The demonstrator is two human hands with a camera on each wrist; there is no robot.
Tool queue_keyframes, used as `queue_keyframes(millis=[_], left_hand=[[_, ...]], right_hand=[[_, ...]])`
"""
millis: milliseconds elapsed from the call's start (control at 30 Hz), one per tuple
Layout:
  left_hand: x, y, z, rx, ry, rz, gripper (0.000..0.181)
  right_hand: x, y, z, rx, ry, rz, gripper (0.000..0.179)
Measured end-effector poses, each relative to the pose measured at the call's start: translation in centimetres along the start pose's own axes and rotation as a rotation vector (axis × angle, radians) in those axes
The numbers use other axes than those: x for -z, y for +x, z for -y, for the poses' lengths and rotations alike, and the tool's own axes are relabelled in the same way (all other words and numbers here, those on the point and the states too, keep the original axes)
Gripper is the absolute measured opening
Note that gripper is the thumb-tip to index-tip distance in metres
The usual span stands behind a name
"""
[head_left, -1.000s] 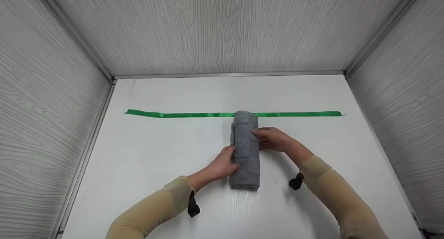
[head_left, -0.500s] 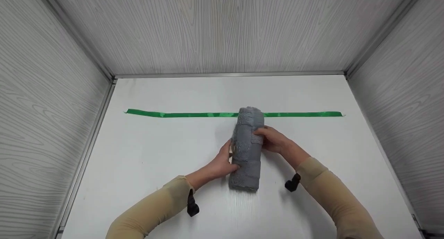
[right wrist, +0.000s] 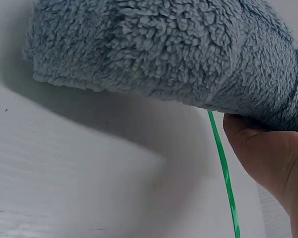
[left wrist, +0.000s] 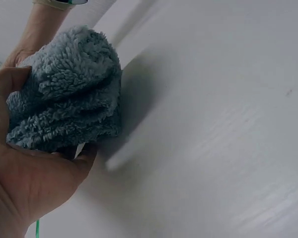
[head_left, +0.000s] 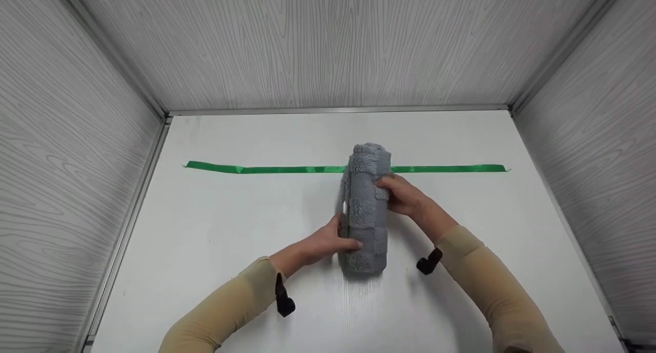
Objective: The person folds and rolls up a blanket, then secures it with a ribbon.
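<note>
Gripping the rolled towel just above the bench, twelve-o'clock end over the green tape — left hand at eight, right hand at two, both half-curled round it. Best squeeze evenly, gently — the roll could loosen.

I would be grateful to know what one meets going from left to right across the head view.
Grey wood-grain left wall panel, beige fabric left sleeve, left hand, rolled grey fluffy cloth, right hand, beige fabric right sleeve, grey wood-grain right wall panel.
</note>
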State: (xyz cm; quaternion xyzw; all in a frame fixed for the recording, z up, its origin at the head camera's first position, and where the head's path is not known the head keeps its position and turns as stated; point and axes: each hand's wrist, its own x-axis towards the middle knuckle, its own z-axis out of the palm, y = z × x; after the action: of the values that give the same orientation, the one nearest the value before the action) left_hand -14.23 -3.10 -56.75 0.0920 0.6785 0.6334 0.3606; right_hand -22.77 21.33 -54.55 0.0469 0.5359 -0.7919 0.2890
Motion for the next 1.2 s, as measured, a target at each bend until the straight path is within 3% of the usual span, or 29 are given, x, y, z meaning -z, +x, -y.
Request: queue_keyframes(millis=[267, 400, 733, 867, 1033, 1200], left_hand=[[0.0, 1.7, -1.9, -0.022, -0.038, -0.208, 0.091], [0.1, 3.0, -3.3, -0.03, -0.033, -0.267, 0.081], [0.3, 6.1, -4.4, -0.031, -0.04, -0.347, 0.067], [0.0, 7.1, -4.4, -0.037, -0.036, -0.356, 0.066], [-0.4, 7.9, -4.5, -0.008, -0.065, -0.363, 0.067], [-0.2, 8.2, -4.2, 0.004, -0.076, -0.349, 0.067]], right_hand=[[-0.3, 2.1, 3.0, 0.1, -0.005, -0.093, 0.072], [-0.3, 3.1, 4.3, 0.147, -0.035, -0.139, 0.076], [0.6, 4.1, 5.1, 0.149, -0.047, -0.2, 0.08], [1.2, 4.3, 4.7, 0.178, -0.117, -0.23, 0.085], [1.9, 4.6, 3.7, 0.196, -0.22, -0.291, 0.08], [2.4, 4.7, 2.7, 0.18, -0.24, -0.301, 0.078]])
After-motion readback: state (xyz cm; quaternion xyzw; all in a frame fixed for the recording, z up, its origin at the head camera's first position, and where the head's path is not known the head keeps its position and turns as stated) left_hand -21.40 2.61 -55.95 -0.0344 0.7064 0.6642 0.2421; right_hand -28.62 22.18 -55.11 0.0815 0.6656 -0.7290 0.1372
